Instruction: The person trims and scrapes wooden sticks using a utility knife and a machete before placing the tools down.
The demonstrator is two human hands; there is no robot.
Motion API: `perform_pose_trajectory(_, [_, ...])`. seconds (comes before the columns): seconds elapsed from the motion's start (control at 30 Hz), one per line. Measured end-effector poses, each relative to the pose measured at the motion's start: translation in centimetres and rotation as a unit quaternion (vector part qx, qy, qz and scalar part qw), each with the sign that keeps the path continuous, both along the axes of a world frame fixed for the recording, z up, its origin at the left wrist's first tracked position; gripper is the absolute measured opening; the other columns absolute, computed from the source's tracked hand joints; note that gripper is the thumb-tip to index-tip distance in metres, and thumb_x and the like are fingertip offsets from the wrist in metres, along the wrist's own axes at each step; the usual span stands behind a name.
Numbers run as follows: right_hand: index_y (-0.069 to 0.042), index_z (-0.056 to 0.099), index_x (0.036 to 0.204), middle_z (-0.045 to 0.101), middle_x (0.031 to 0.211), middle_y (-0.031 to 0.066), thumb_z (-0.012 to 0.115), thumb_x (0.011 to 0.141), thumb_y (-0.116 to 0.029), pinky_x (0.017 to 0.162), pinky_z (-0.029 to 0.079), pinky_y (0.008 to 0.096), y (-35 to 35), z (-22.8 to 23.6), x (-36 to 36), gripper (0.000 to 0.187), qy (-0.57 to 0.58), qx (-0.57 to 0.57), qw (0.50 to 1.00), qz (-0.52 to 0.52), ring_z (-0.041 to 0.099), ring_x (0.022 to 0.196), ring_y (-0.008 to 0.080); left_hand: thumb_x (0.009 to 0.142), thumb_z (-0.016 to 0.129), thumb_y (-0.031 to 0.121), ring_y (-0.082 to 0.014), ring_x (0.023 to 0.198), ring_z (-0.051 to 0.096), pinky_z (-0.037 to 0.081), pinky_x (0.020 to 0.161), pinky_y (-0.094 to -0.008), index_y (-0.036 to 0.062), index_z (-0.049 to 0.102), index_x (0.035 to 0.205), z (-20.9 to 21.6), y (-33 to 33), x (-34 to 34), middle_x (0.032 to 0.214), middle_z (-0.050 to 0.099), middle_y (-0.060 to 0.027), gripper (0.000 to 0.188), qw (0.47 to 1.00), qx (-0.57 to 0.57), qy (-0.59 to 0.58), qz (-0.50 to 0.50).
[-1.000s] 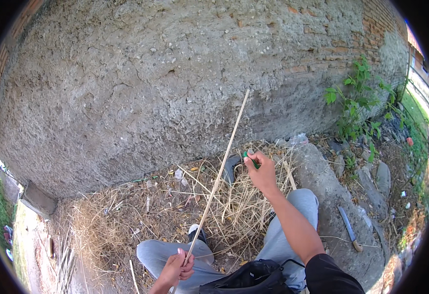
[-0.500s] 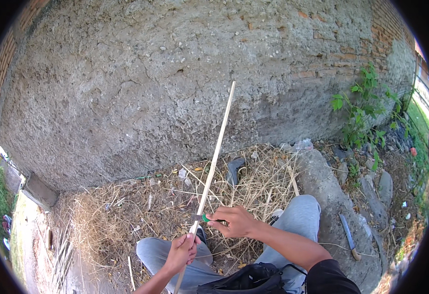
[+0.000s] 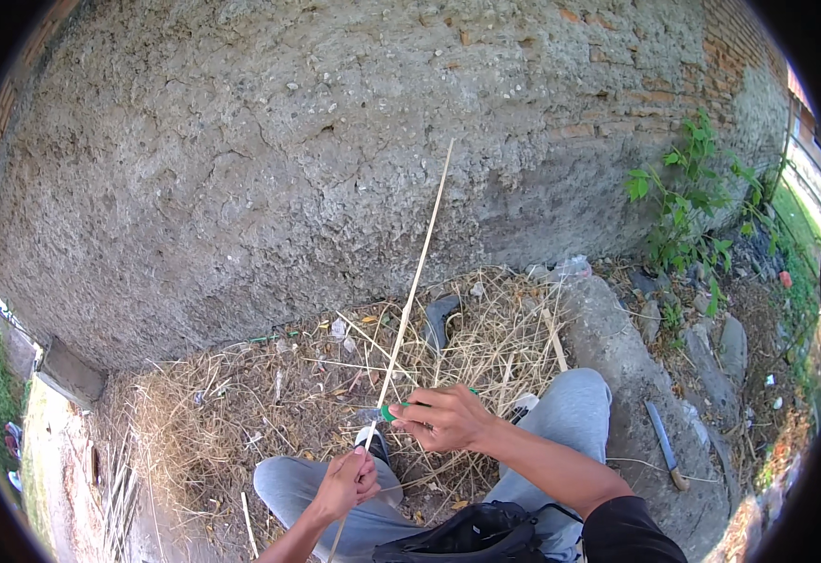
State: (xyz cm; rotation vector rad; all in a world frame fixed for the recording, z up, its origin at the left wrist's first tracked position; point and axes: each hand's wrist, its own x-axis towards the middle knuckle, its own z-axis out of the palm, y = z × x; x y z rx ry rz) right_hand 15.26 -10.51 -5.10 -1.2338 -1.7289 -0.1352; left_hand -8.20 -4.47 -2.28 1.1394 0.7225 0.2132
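My left hand (image 3: 346, 486) is closed around the lower part of a long, pale wooden strip (image 3: 407, 314), probably bamboo. The strip slants up and away toward the wall, its narrow side showing. My right hand (image 3: 441, 419) grips a small knife by its green handle (image 3: 389, 412). Its short grey blade (image 3: 369, 415) meets the strip just above my left hand. Most of the handle is hidden by my fingers. Below the left hand the strip runs down between my legs.
A second knife (image 3: 662, 436) with a long blade lies on the concrete ledge (image 3: 607, 328) at right. Straw and shavings (image 3: 185, 413) cover the ground. A rough wall (image 3: 269, 188) rises ahead, with a leafy plant (image 3: 697, 197) at right. A black bag (image 3: 471, 533) rests at my lap.
The strip has turned, showing a thinner side now. My right hand has shifted slightly and more of the green handle shows. My left hand still grips low on the strip.
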Motion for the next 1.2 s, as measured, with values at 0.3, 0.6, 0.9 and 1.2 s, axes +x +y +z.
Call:
perform_pose_trajectory(0.3, [-0.017,0.074,0.096,0.058,0.069,-0.0021,0.076,0.083,-0.023,0.035,0.035,0.0309,0.0,0.4,-0.2,0.014,-0.018,0.032,0.999,-0.033,0.053,0.045,0.0152,0.107,0.033,0.043,-0.0072,0.044,0.022,0.019,0.041,-0.0263,0.0121,0.034,0.073,0.5,-0.5,-0.9,0.051,0.026,0.0028,0.045,0.999,-0.054,0.006,0.003])
perform_pose_trajectory(0.6, [-0.018,0.075,0.098,0.062,0.071,-0.0039,0.074,0.085,-0.024,0.037,0.037,0.0318,1.0,0.0,1.3,0.014,0.023,-0.032,0.995,-0.092,0.054,0.046,0.0164,0.107,0.032,0.043,-0.0078,0.044,0.022,0.018,0.042,-0.0269,0.0126,0.033,0.074,1.0,-1.7,-1.6,0.052,0.024,0.002,0.045,0.998,-0.051,0.046,0.013])
perform_pose_trajectory(0.9, [-0.015,0.075,0.092,0.064,0.071,-0.0028,0.076,0.082,-0.019,0.037,0.038,0.0314,2.0,-1.2,1.5,0.011,0.001,-0.008,0.994,-0.108,0.056,0.047,0.0165,0.107,0.032,0.042,-0.008,0.045,0.025,0.02,0.042,-0.0255,0.0117,0.036,0.075,0.3,-0.4,-1.5,0.053,0.028,0.0026,0.045,0.996,-0.053,0.069,0.021])
perform_pose_trajectory(1.2, [-0.013,0.074,0.093,0.062,0.071,-0.0005,0.077,0.082,-0.016,0.038,0.039,0.032,1.1,0.8,3.4,0.012,0.011,0.025,0.987,-0.159,0.056,0.047,0.0165,0.107,0.03,0.036,-0.0455,0.059,0.059,0.043,0.057,-0.054,-0.0027,0.047,0.095,-0.1,-1.1,2.1,0.06,0.055,-0.0243,0.044,0.862,0.462,0.199,-0.054])
